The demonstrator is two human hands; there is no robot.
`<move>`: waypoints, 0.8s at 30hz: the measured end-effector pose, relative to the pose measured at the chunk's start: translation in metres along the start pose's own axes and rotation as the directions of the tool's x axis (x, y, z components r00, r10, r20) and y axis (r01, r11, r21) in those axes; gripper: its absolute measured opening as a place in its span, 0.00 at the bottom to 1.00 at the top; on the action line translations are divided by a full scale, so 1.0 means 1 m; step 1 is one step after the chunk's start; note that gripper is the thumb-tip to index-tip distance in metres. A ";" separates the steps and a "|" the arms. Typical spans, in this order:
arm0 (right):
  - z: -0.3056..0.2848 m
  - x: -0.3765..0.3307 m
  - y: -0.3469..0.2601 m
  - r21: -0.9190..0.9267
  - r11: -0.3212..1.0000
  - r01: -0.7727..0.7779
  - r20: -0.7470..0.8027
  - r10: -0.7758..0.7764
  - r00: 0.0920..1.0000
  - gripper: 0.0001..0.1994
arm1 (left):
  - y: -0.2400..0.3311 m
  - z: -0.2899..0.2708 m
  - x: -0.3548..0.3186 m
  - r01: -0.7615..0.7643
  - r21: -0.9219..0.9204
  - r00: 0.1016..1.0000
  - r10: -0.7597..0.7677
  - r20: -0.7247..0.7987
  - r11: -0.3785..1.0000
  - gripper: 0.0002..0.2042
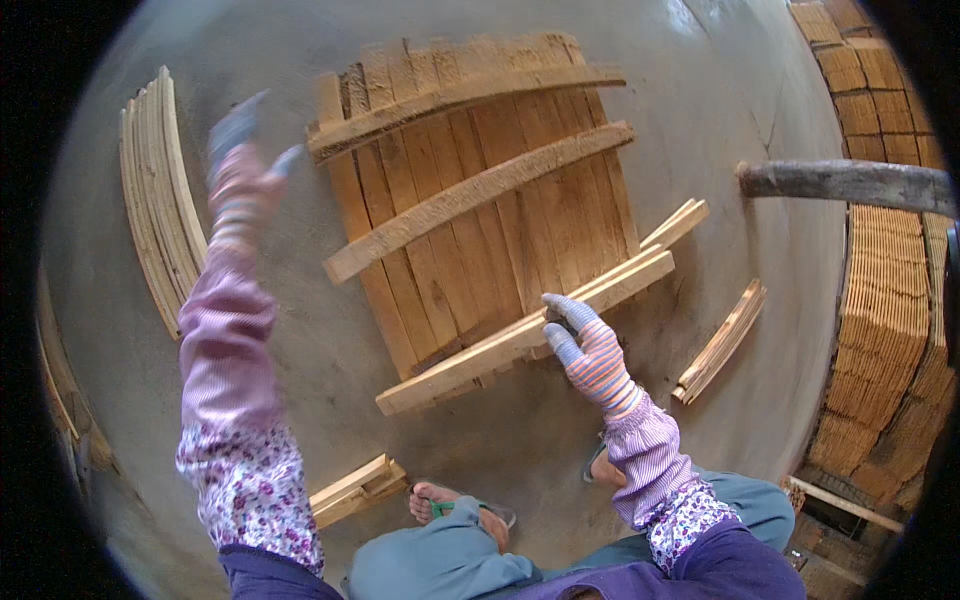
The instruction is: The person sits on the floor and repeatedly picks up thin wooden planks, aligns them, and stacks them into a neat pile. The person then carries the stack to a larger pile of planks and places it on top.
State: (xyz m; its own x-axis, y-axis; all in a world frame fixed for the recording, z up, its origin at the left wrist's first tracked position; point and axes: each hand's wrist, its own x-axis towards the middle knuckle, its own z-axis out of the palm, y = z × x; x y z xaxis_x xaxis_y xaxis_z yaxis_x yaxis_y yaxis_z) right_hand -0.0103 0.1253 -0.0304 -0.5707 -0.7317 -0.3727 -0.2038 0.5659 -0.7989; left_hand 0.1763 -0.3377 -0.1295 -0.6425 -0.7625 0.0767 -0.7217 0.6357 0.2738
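The right hand [590, 352], in a striped glove, presses its fingers down on the near batten [530, 332] of a wooden pallet panel [480, 200] lying flat on the concrete floor [300, 350]. The left hand [240, 165] is raised and blurred near the panel's far left corner, closed around a tool [238, 122] I cannot make out. A stack of thin slats [160, 200] lies on the floor to the left.

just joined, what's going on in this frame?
A person crouches on a concrete floor over a wooden pallet-like panel of planks with cross battens. The gloved right hand presses on the nearest batten at the panel's front edge. The gloved left hand is raised and motion-blurred, so what it holds is unclear. Loose slats lie in a stack at left, and smaller bundles sit at right and near the feet.
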 end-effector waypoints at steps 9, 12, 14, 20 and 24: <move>-0.036 -0.019 0.011 0.119 0.993 0.018 -0.108 -0.005 0.994 0.19 | 0.156 -0.022 -0.024 -0.086 0.006 0.791 0.064 0.608 0.996 0.27; -0.021 -0.004 0.009 0.321 0.940 -0.118 0.037 0.112 0.993 0.22 | 0.196 -0.066 -0.091 -0.044 -0.138 0.798 0.118 0.591 0.989 0.33; 0.001 0.007 -0.003 0.494 0.837 -0.238 0.191 0.162 0.968 0.25 | 0.217 -0.090 -0.136 -0.006 -0.164 0.821 0.099 0.563 0.986 0.35; 0.040 0.012 -0.017 0.666 0.716 -0.208 0.149 0.146 0.978 0.22 | 0.281 -0.125 -0.210 -0.038 -0.317 0.653 0.264 0.710 0.948 0.42; 0.002 -0.003 0.010 0.802 0.571 -0.172 0.030 0.250 0.968 0.08 | 0.246 -0.072 -0.184 -0.095 -0.262 0.883 0.203 0.422 0.960 0.41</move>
State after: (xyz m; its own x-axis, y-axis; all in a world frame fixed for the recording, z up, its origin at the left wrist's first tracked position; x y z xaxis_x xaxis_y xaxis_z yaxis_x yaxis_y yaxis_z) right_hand -0.0089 0.1324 -0.0377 -0.5797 -0.5776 -0.5747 0.6202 0.1446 -0.7710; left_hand 0.1353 -0.0496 -0.0068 -0.8226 -0.4940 -0.2818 -0.5647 0.6510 0.5073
